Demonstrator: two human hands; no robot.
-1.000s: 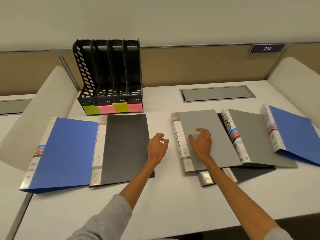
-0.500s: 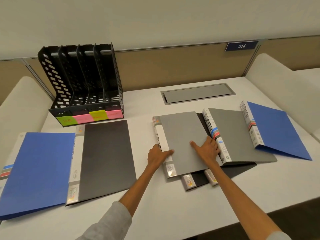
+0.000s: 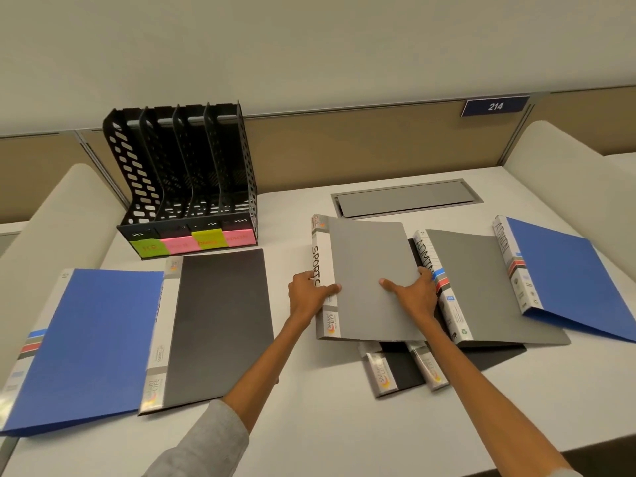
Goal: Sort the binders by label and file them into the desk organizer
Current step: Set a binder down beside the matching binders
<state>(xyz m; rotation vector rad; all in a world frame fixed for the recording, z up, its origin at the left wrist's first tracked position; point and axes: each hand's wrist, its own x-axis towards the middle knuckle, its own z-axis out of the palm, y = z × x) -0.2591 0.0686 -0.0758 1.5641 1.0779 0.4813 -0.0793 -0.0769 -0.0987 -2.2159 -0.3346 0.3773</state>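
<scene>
A grey binder (image 3: pixel 368 270) with "SPORTS" on its spine lies mid-desk, its near end raised off the pile. My left hand (image 3: pixel 308 294) grips its spine edge, thumb on the cover. My right hand (image 3: pixel 413 292) holds its right edge, thumb on top. To the right lie a grey "ADMIN" binder (image 3: pixel 481 284) and a blue "ADMIN" binder (image 3: pixel 568 277). Under them are black binders (image 3: pixel 399 370). On the left lie a black binder (image 3: pixel 216 321) and a blue binder (image 3: pixel 89 342). The black desk organizer (image 3: pixel 179 187) stands at the back left, with green and pink notes on its front.
A grey cable hatch (image 3: pixel 406 197) is set into the white desk (image 3: pixel 327 425) behind the binders. Padded white dividers (image 3: pixel 51 228) flank both sides. A blue "214" plate (image 3: pixel 495 106) hangs on the back partition.
Both hands moved onto the grey SPORTS binder and took hold of its two long edges; its near end has come up. The camera view shifted.
</scene>
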